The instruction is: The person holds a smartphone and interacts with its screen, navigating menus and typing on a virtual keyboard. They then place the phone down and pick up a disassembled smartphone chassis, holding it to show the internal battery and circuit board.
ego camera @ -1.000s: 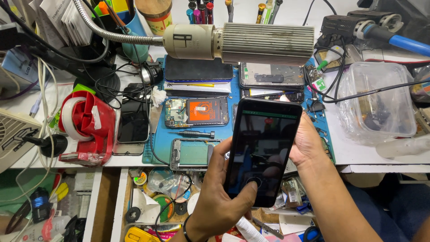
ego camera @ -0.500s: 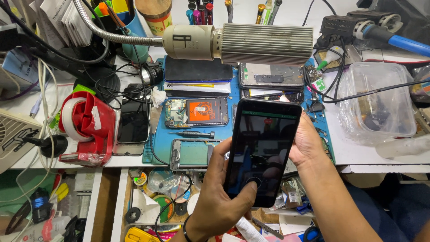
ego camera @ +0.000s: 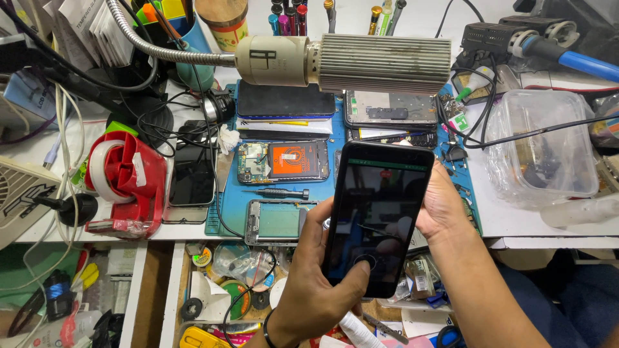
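head view: both hands hold a black smartphone (ego camera: 379,216) upright above the surface's (ego camera: 516,222) front edge. the left hand (ego camera: 316,283) grips its 7 o'clock corner, thumb pressed on the round button; the right hand (ego camera: 445,206) wraps its 3 o'clock edge. an opened phone with an orange battery (ego camera: 284,161) lies at 10 o'clock on the blue mat (ego camera: 229,212), a red tape dispenser (ego camera: 126,183) at 9 o'clock.

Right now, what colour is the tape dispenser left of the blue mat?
Red, holding a white roll; the tape dispenser shows best in the head view.
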